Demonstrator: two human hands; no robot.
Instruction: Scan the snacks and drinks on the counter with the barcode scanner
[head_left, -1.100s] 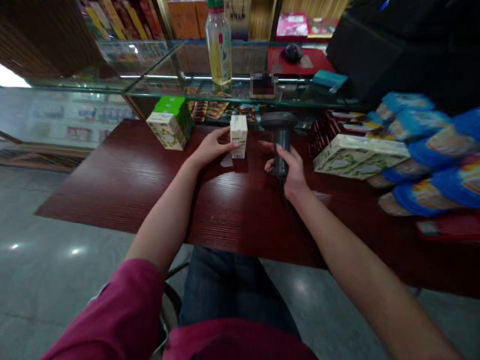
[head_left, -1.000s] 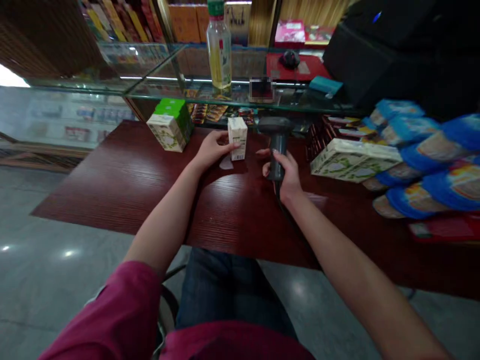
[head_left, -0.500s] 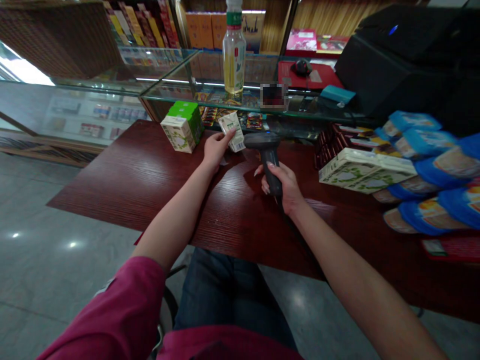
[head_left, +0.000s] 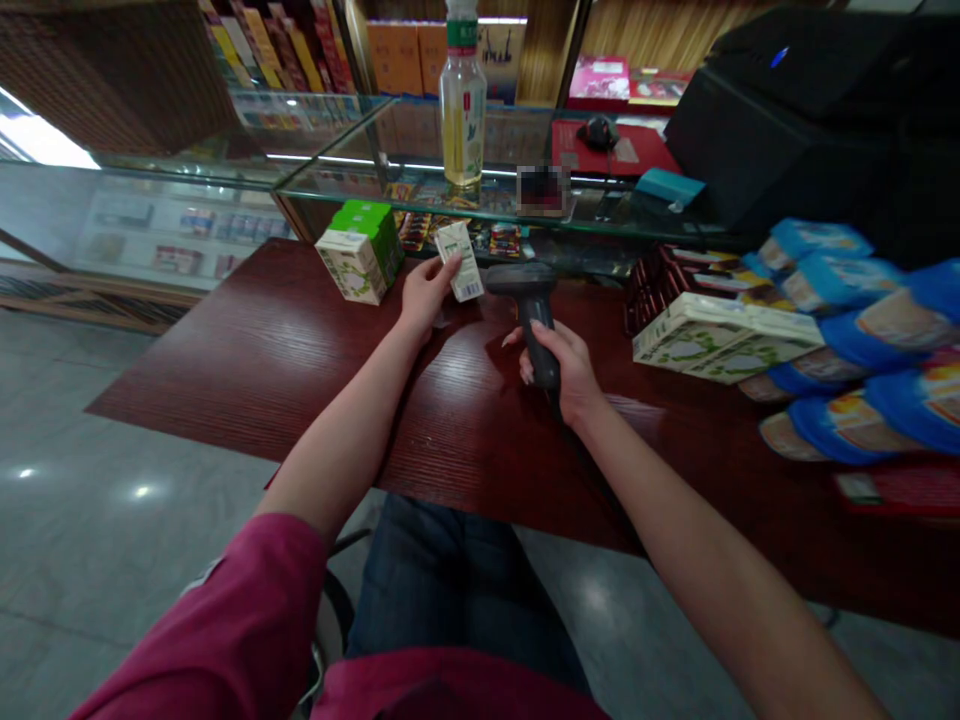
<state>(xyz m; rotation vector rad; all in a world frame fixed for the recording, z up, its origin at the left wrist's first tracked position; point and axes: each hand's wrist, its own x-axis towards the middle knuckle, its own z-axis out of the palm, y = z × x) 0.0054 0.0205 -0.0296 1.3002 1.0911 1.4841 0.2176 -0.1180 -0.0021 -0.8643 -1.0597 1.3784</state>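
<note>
My left hand (head_left: 426, 297) grips a small white and green carton (head_left: 460, 262) by its left side, tilted, with a barcode near its lower end. Wrapped around the handle of a black barcode scanner (head_left: 531, 320) is my right hand (head_left: 564, 368). The scanner's head points left at the carton, a small gap apart from it. Left of my left hand stands a group of similar green and white cartons (head_left: 360, 255). Two more such cartons (head_left: 724, 338) lie to the right of the scanner, beside dark red packets (head_left: 660, 285).
The dark red wooden counter (head_left: 300, 350) lies under both hands. Behind it, a glass case (head_left: 337, 180) bears a bottle (head_left: 463, 120), a mouse (head_left: 598, 132) and a blue item (head_left: 670, 187). Blue-lidded tubs (head_left: 855, 350) and a black machine (head_left: 795, 150) stand at right.
The carton in my left hand is turned slightly more upright, its barcode side near the scanner. The whole view has shifted a little; my right hand keeps its hold.
</note>
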